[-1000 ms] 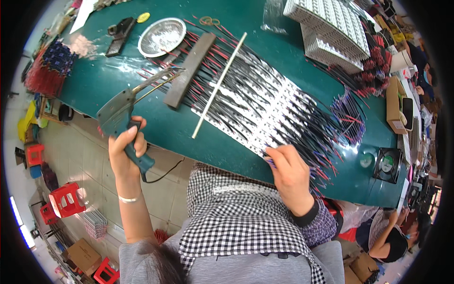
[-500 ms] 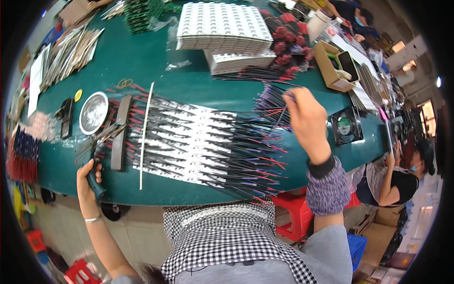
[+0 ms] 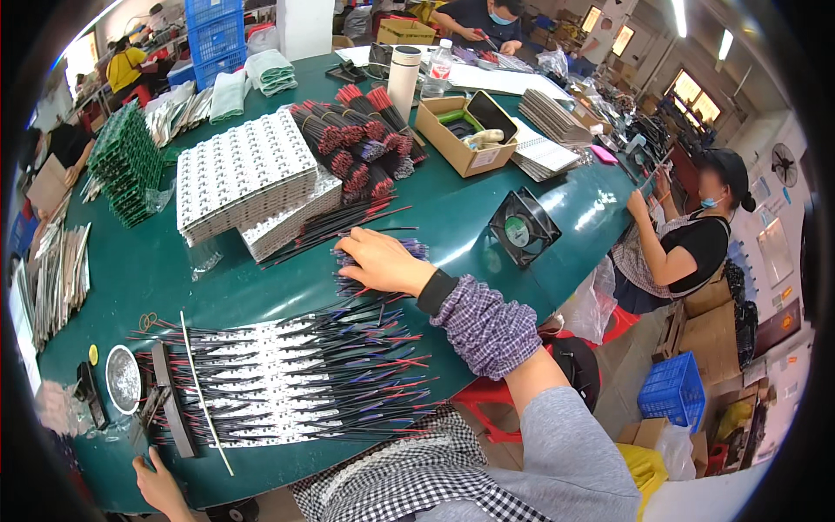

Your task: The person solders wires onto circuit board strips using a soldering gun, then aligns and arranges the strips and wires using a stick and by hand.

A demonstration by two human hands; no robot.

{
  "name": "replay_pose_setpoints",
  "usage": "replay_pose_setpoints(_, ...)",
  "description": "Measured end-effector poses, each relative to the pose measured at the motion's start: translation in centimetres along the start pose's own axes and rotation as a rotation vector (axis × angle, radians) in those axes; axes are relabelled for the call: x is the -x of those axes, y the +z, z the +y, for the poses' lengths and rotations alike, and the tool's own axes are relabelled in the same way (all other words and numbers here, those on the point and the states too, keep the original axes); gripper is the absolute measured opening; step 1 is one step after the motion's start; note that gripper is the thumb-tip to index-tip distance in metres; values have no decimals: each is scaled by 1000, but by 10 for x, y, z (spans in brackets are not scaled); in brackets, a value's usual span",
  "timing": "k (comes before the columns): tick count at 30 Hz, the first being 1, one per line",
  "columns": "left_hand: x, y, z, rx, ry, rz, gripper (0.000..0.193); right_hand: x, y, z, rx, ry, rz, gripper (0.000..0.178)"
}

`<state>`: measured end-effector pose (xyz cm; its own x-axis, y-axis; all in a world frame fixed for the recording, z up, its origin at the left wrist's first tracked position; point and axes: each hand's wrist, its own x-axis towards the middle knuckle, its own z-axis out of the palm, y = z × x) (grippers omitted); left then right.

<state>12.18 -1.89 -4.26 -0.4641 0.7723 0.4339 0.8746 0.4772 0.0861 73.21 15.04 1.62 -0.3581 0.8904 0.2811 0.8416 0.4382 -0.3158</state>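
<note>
My right hand (image 3: 383, 264) reaches over a bundle of thin black wires with purple tips (image 3: 416, 250), its fingers curled down onto them. At the table's near left edge is my left hand (image 3: 160, 485), thumb raised, below a dark soldering gun (image 3: 150, 416). The gun's handle is not clearly visible, but the fingers appear wrapped at it. Between the hands lies a white sheet of small boards (image 3: 271, 374), crossed by rows of black wires with red and purple ends (image 3: 374, 370). A grey metal bar (image 3: 173, 409) and a thin pale stick (image 3: 202, 391) lie across the wires' left ends.
A white bowl (image 3: 123, 379) stands left of the bar. Stacked white board sheets (image 3: 248, 178), red-tipped wire bundles (image 3: 357, 143), a cardboard box (image 3: 465, 143) and a tumbler (image 3: 403, 80) are farther back. A black fan (image 3: 524, 228) stands right of my hand. A co-worker (image 3: 687, 226) sits at the right.
The view has swung up and right, so the table's contents appear lower and more to the left. My right hand has moved left from the wire bundle's right end onto the bundle.
</note>
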Motion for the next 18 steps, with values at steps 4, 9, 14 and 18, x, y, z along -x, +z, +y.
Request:
replay_pose_setpoints(4,32,-52,47,275,-8,-100,37,2,-10,0,-137,-46,-82,49)
replay_pose_setpoints(9,73,-69,104,598,101,-316,34,21,-32,15,-201,-118,-288,80)
replay_pose_setpoints(14,83,-76,125,423,271,-237,39,22,-29,17,-243,-48,-336,85)
replay_pose_setpoints(18,86,-94,149,397,172,-404,35,32,-19,25,-156,-118,-260,70)
